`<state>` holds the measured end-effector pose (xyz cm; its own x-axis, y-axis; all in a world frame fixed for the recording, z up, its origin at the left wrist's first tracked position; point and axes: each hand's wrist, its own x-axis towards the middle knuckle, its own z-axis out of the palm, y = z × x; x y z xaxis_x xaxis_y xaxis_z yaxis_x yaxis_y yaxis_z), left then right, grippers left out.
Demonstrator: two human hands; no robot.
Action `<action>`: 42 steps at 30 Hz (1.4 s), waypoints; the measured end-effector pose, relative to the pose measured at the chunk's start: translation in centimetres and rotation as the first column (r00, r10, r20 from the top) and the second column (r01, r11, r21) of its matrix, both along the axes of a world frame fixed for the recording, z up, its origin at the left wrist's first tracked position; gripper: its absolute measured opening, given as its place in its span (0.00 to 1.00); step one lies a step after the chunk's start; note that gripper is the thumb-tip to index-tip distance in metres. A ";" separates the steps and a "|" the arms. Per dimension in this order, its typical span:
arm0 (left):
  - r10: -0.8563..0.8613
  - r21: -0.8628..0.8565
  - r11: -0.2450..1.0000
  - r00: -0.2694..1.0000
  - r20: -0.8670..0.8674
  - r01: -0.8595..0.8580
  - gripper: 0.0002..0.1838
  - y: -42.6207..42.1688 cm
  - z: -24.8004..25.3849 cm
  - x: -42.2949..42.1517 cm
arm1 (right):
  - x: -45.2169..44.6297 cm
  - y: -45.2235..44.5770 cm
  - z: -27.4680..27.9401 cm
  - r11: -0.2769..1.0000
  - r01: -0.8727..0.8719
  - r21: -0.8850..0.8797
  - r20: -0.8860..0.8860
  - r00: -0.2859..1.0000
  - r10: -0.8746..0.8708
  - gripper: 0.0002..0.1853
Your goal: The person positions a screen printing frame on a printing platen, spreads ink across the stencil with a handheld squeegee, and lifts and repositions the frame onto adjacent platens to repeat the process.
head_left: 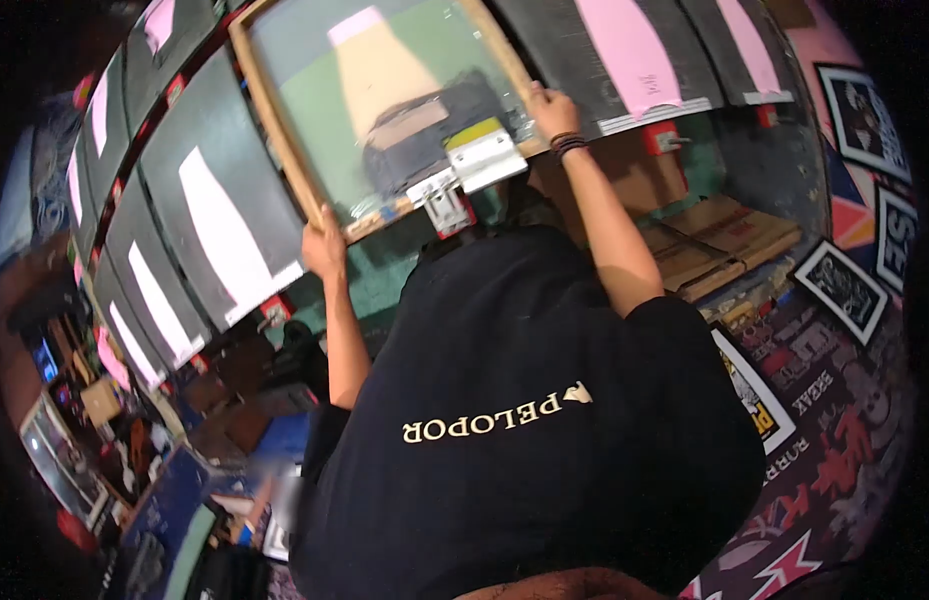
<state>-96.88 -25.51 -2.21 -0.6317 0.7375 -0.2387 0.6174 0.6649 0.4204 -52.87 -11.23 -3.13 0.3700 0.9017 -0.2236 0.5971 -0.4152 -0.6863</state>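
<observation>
A wooden-framed mesh screen [329, 110] lies tilted over a dark board at the top. Its mesh shows a pale tapered shape, green areas and dark smears. My left hand [325, 243] grips the frame's lower left corner. Near the lower right corner, my right hand [554, 113] is closed on the frame's side, with dark bands round the wrist. Between my hands, a metal clamp [484, 158] meets the lower edge of the frame. Some fingers are hidden behind the wood.
Dark boards with white [219, 225] and pink [634, 60] tapered pieces curve away on both sides. Red and silver brackets [664, 140] sit below them. Flattened cardboard [729, 230] lies on a shelf at right, near framed pictures [842, 290]. Clutter fills the lower left.
</observation>
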 end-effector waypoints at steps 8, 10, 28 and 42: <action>0.000 0.029 1.000 1.000 -0.005 0.001 0.33 -0.3 1.1 0.3 | -0.2 -0.2 1.3 0.999 -0.003 -0.050 0.066 0.998 0.006 0.31; 0.004 0.024 1.000 1.000 -0.003 -0.004 0.33 -0.3 0.7 0.3 | -0.1 -0.2 0.9 0.998 -0.012 -0.060 0.058 0.998 0.015 0.31; 0.022 0.073 0.997 0.998 0.066 -0.026 0.32 -0.7 -0.1 0.5 | -0.5 -1.3 1.1 0.998 -0.010 -0.069 0.120 0.993 0.018 0.30; 0.043 0.040 0.998 0.996 0.073 -0.046 0.32 -0.5 -0.7 0.5 | -0.2 -1.4 -0.6 0.998 -0.062 0.030 0.151 0.987 0.057 0.28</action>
